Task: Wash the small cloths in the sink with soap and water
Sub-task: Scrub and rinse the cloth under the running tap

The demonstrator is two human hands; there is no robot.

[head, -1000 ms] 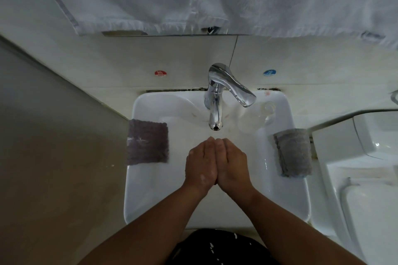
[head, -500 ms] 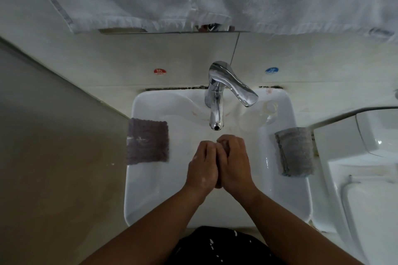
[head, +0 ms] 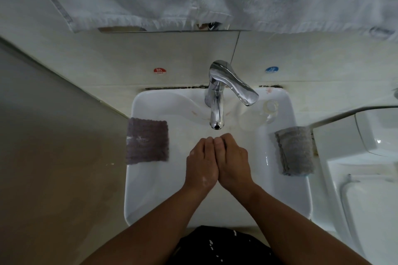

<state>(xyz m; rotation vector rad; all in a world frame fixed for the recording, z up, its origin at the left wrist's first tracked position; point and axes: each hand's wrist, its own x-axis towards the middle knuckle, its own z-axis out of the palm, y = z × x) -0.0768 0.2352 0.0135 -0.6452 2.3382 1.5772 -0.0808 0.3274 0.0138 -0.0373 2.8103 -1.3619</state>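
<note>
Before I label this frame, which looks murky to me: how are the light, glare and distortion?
Head view: dim, bluish light overall; bright glare streaks on the chrome faucet; wide-angle lens bows the sink rim and wall lines; purple cloth and grey cloth look soft-edged.

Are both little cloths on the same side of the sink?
No, the purple cloth hangs over the left edge of the sink, and the grey cloth hangs over its right edge.

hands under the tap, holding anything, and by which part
Cannot tell: left hand and right hand sit pressed together, backs up, fingers curled under, hiding their palms. The purple cloth and grey cloth lie on the sink rim.
</note>
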